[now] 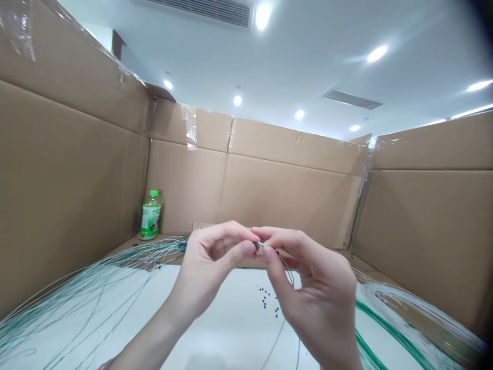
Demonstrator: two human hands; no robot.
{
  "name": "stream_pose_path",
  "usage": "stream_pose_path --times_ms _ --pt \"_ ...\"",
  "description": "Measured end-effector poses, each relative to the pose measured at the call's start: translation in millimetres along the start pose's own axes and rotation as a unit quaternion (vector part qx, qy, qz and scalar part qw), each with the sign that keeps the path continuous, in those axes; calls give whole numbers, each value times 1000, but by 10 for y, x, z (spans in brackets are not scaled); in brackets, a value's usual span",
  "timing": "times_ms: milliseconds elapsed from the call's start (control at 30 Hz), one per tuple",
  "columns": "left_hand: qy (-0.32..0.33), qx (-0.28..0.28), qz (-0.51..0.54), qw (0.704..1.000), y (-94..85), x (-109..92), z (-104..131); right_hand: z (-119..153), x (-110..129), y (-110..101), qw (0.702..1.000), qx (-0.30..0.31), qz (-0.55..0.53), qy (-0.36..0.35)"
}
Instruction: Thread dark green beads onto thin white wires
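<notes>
Wires (261, 244), mid-scene, raised over the worktop (223, 303), pinched narrowly by my left hand (208, 270) and right hand (318, 280); grip best kept light and steady, the two pinches close together, black bits (264, 298) lying below, right of centre.

We see matt, creased cardboard in the box walls (262, 192), glossy, wrinkled clear plastic in the packing tape (191, 126), shiny plastic in the drink bottle (150, 217), smooth, plastic-looking coating on the green wires (386, 324), and a smooth tabletop (227, 313).
</notes>
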State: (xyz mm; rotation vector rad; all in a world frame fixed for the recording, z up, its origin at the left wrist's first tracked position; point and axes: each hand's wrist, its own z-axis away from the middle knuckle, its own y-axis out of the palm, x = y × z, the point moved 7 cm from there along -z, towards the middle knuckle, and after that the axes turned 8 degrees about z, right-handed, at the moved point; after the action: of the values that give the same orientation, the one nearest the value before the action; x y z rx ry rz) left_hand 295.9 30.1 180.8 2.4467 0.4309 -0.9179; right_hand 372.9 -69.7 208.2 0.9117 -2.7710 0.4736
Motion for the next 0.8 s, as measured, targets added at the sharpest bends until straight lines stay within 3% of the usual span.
stream_pose_path --times_ms 267,533,800 --pt "-14 -8 10 1000 22 1 39 -14 -5 -19 999 35 -9 -6" --pt "-51 -54 130 989 37 134 51 6 46 -29 999 -22 16 -22" --pt "-65 -49 170 982 77 184 73 16 103 -19 996 -52 44 -53"
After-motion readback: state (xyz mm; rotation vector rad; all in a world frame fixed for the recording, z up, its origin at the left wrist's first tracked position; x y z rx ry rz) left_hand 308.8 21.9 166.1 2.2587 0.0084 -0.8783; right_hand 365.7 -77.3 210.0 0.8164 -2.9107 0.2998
